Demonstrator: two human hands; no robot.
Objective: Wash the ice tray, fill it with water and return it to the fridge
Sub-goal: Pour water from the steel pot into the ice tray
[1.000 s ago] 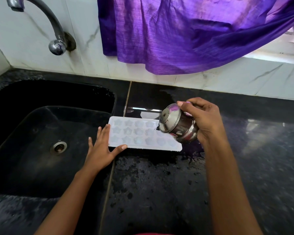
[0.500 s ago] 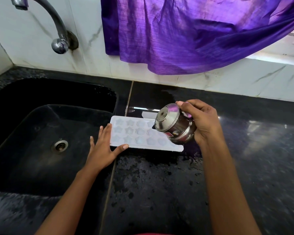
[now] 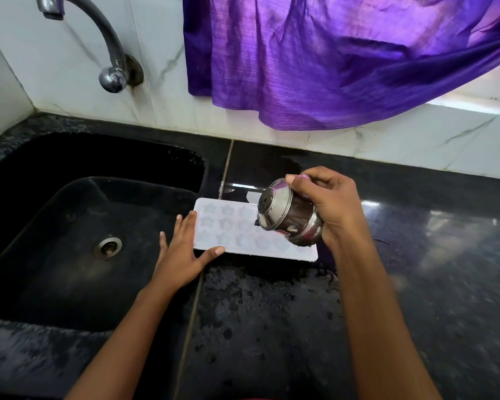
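Right hand (image 3: 334, 209) grips steel pot (image 3: 290, 216) — tipped over white ice tray (image 3: 237, 238) | left hand (image 3: 182, 252) — fingers straight, steadying tray's near end beside sink (image 3: 70, 255)

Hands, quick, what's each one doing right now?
Left hand: open, straight fingers against the ice tray.
Right hand: closed round a steel pot tipped over the tray.

ice tray (image 3: 231, 241): milky white, rows of star-shaped hollows
steel pot (image 3: 289, 220): shiny silver, small red mark
curtain (image 3: 329, 59): glossy purple, fine woven lines, darker folds
worktop (image 3: 272, 327): black stone, grey speckles
sink (image 3: 55, 226): black
drain (image 3: 108, 247): silver
wall (image 3: 70, 67): white marble tiles, grey veins
tap (image 3: 110, 44): dark grey, chrome base
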